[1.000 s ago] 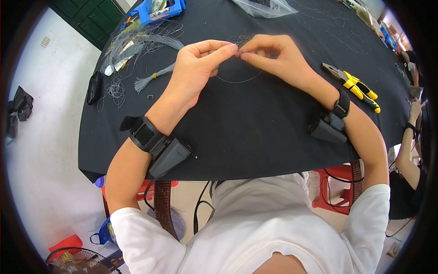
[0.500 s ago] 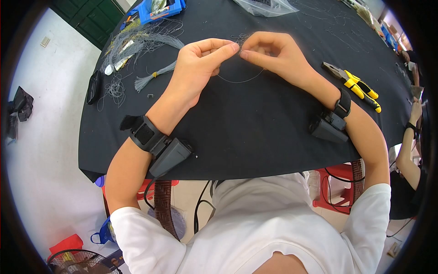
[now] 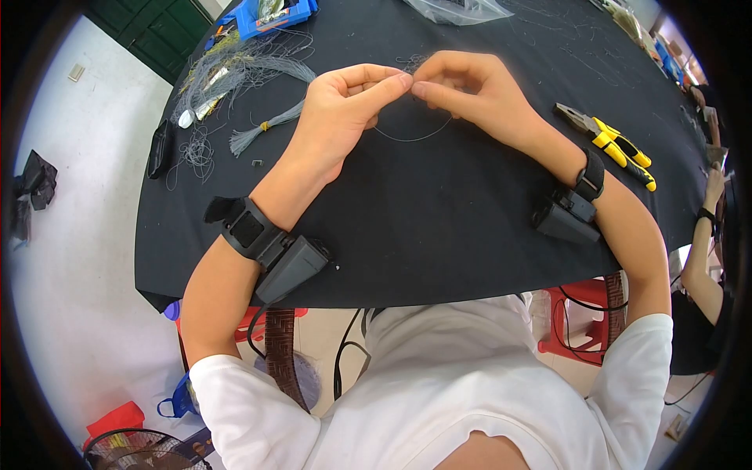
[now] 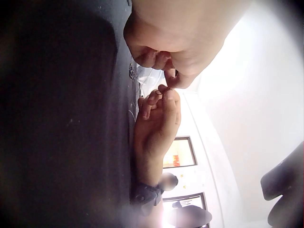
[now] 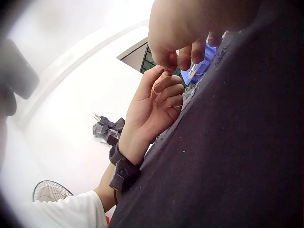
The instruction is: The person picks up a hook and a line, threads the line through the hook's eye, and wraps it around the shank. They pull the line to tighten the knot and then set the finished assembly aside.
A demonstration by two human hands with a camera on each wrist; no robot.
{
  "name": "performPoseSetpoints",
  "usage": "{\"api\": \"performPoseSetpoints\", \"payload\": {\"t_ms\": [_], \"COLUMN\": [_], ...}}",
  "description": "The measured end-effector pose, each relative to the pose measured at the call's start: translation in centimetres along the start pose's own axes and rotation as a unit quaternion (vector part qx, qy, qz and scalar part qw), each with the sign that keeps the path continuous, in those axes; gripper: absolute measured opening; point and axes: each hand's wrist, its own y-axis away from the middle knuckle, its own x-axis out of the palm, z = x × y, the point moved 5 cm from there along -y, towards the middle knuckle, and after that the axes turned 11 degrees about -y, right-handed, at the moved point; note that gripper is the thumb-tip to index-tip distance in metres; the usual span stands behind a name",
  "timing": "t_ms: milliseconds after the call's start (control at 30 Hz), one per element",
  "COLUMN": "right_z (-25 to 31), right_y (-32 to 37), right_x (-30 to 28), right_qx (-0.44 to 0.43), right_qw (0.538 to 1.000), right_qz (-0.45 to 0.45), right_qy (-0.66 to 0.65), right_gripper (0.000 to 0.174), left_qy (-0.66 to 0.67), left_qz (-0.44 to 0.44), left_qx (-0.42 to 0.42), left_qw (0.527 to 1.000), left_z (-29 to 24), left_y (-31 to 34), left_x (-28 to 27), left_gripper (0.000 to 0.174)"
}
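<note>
A thin pale fishing line [image 3: 411,141] sags in an arc below the two raised hands. The left hand [image 3: 337,110] pinches the line between thumb and index finger, its other fingers folded in. The right hand [image 3: 482,98] meets it fingertip to fingertip, thumb and index finger pinched on the line. Both wrist views show the fingertips close together; whatever small piece lies between them is hidden. Behind the hands on the black cloth lies a small tangle of dark bits [image 3: 410,63]. A bundle of line [image 3: 249,142], tied with a yellow band, lies beside the left wrist.
Yellow-handled pliers [image 3: 615,149] lie right of the right forearm. Loose grey line [image 3: 235,74] spreads at the far left, near a blue box [image 3: 278,19] and a black case [image 3: 161,149]. A clear plastic bag [image 3: 462,9] is at the back. Another person's arm [image 3: 701,251] shows at right.
The right hand has risen slightly, away from the body, its fingers shifting at the pinch. The left hand stays almost still, and the line's arc keeps its shape.
</note>
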Motion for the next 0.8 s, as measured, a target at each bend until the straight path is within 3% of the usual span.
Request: {"api": "performPoseSetpoints", "payload": {"t_ms": [100,300,800], "right_z": [0.08,0.13,0.17], "right_y": [0.04,-0.06,0.00], "right_x": [0.00,-0.07,-0.47], "right_qx": [0.002,-0.099,-0.071], "right_qw": [1.000,0.992,0.993], "right_qz": [0.007,0.004,-0.020], "right_qy": [0.003,0.075,0.089], "right_gripper": [0.012,0.011,0.014], "left_qy": [0.002,-0.005,-0.009], "left_qz": [-0.002,0.007,-0.014], "left_qx": [-0.008,-0.015,0.001], "left_qw": [1.000,1.000,1.000], "left_z": [-0.10,-0.10,-0.12], "left_y": [0.06,0.09,0.02], "left_x": [0.01,0.11,-0.33], "left_gripper": [0.019,0.018,0.018]}}
